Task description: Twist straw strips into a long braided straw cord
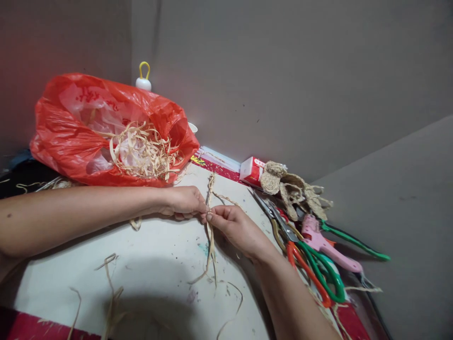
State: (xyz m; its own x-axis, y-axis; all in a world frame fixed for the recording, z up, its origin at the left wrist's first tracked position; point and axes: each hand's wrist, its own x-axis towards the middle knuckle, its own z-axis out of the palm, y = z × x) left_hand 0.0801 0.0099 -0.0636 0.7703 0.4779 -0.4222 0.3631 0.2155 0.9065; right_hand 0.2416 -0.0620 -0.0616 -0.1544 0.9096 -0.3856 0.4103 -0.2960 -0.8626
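Your left hand and right hand pinch 1 braid, pointing away from you, right of the bag.

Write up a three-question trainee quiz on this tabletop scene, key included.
1. True or false: the left hand and right hand meet at the braided fibre strand.
2. What colour is the glue gun? A) green B) pink C) white
3. Fill in: a tangle of loose fibre strips lies in the red plastic ____.

Key: 1. True. 2. B. 3. Bag.
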